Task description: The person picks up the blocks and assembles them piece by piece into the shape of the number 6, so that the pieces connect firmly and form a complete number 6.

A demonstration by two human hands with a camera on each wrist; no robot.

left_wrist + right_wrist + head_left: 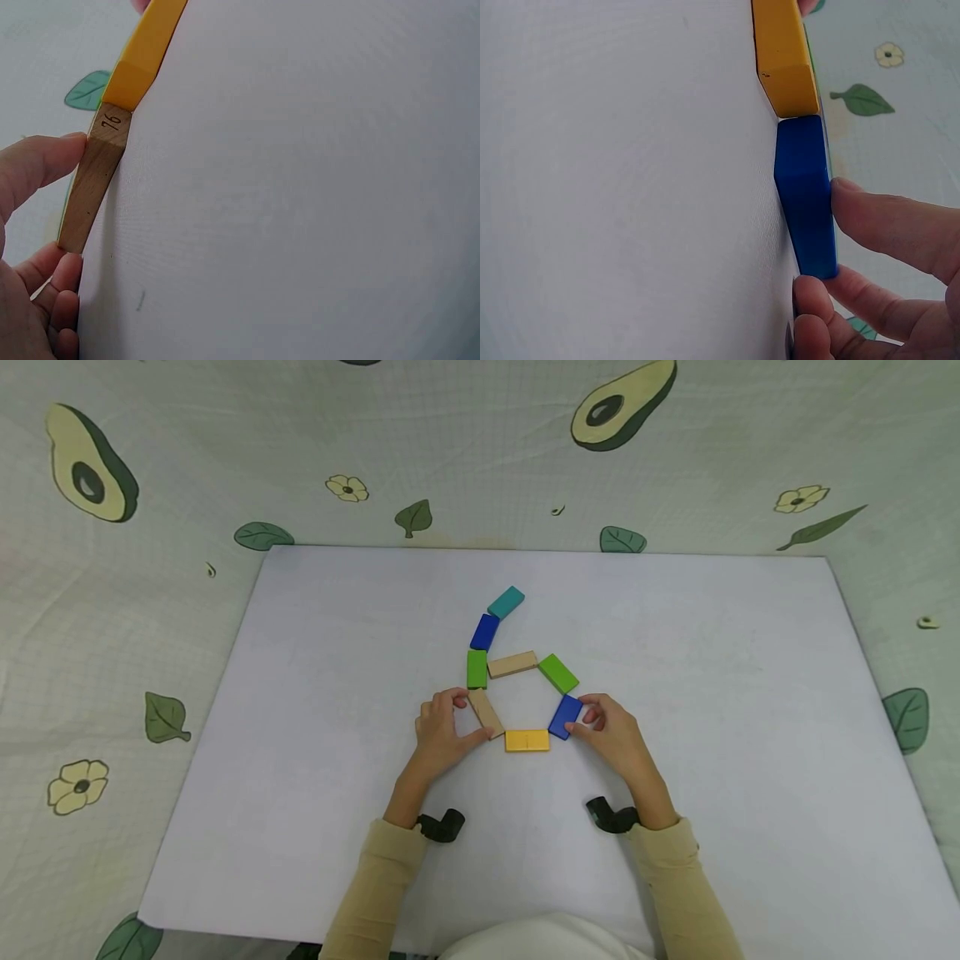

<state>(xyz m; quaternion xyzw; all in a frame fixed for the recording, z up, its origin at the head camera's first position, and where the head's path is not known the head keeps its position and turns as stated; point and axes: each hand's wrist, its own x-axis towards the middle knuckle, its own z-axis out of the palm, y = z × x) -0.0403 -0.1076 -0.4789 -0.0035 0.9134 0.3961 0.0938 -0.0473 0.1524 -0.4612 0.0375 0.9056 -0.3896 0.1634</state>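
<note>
My left hand (440, 737) pinches a natural wooden block (486, 713) by its two ends, thumb at the near end and fingertips at the far one. In the left wrist view that block (97, 169) carries a printed number. On the other side, my right hand (617, 739) holds a blue block (565, 717) the same way, thumb and fingertips at opposite ends. Between these two lies a yellow block (527, 741), its ends close against both. Above them, a green block (476, 669), a second wooden block (513, 664) and another green block (558, 673) round out a ring.
From the ring's upper left, a second blue block (484, 632) and a teal block (506, 602) curve up and right. All lie on a white table (712, 693). A cloth with avocado prints (480, 452) surrounds it. Black wrist devices (442, 827) sit at both wrists.
</note>
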